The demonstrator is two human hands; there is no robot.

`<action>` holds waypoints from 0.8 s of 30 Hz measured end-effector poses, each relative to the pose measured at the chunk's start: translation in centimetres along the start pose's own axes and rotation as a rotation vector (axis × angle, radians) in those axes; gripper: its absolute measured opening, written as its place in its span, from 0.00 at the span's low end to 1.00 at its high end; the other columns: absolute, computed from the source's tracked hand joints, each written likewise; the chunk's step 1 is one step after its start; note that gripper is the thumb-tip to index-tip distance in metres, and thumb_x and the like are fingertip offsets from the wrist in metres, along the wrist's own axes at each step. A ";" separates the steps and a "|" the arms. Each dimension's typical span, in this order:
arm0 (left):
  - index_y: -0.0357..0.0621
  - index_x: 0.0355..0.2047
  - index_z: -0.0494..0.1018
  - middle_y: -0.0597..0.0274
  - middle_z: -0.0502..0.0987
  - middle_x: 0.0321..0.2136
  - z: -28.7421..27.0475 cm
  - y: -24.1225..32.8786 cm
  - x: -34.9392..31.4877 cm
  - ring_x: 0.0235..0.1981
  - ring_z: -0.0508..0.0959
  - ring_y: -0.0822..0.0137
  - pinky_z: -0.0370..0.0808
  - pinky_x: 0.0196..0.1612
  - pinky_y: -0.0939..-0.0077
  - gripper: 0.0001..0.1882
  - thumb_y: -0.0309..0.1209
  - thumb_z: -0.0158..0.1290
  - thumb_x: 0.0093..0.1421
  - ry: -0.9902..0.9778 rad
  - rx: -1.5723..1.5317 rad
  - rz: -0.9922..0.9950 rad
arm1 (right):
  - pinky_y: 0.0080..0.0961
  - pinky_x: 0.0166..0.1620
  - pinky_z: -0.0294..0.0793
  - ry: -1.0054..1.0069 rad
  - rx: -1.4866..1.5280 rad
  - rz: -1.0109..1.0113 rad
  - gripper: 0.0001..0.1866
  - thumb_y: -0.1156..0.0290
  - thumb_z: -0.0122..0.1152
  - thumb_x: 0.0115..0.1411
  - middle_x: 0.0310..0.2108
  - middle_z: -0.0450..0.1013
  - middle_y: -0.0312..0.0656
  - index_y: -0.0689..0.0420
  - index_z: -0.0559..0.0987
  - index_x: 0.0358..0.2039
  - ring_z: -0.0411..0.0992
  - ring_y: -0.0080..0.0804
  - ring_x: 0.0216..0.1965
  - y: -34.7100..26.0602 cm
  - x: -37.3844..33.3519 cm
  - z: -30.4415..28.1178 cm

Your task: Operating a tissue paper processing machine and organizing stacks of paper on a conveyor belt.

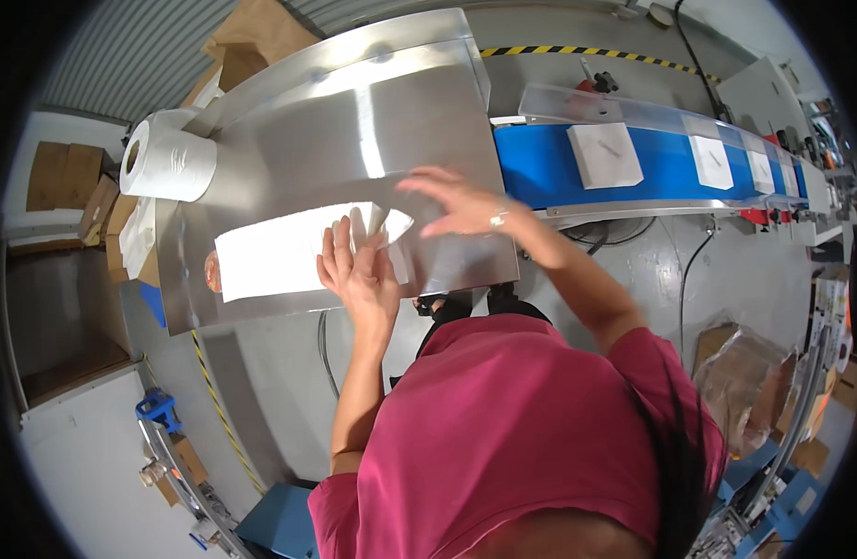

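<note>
While the left hand [361,279] lies on the white sheet [272,253] with its fingers extended, the right hand [464,203] hangs above the metal surface [298,130], fingers spread wide. The sheet lies along the surface's near edge, with a white roll [179,164] beyond its left end.

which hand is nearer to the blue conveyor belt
Right. The right hand is over the steel table, just left of the blue conveyor belt; the left hand is farther left, on the long white bundle.
</note>
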State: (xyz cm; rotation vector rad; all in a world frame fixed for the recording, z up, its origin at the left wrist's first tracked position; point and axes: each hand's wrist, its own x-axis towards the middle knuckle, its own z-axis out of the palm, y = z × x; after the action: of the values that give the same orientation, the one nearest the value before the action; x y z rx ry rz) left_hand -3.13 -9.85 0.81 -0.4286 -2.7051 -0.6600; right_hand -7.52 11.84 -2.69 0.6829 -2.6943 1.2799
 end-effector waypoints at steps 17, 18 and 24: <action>0.44 0.45 0.74 0.51 0.65 0.55 0.0 -1.6 0.1 0.57 0.62 0.48 0.57 0.58 0.53 0.17 0.22 0.53 0.53 0.094 -0.004 0.000 | 0.34 0.48 0.69 0.709 -1.048 0.745 0.24 0.59 0.65 0.51 0.43 0.72 0.49 0.59 0.73 0.45 0.70 0.45 0.45 8.7 -8.8 -8.3; 0.45 0.43 0.75 0.51 0.65 0.55 0.0 -1.7 0.1 0.58 0.61 0.48 0.54 0.59 0.51 0.16 0.21 0.53 0.53 0.100 -0.028 -0.015 | 0.38 0.48 0.68 0.647 -0.882 0.677 0.28 0.61 0.69 0.47 0.46 0.71 0.48 0.57 0.72 0.48 0.69 0.44 0.47 8.1 -7.9 -8.1; 0.48 0.39 0.77 0.50 0.62 0.58 -0.3 -1.4 0.0 0.62 0.56 0.47 0.45 0.62 0.46 0.14 0.22 0.54 0.51 0.007 0.009 -0.005 | 0.32 0.57 0.62 -0.091 0.180 0.170 0.28 0.64 0.70 0.47 0.56 0.63 0.42 0.48 0.72 0.50 0.62 0.41 0.56 -0.9 0.7 -0.1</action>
State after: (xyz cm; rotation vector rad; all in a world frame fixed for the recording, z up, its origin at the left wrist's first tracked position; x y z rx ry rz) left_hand -3.52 -11.20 0.50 -0.4159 -2.7022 -0.6495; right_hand -7.82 11.17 -1.83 0.5510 -2.7856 1.5840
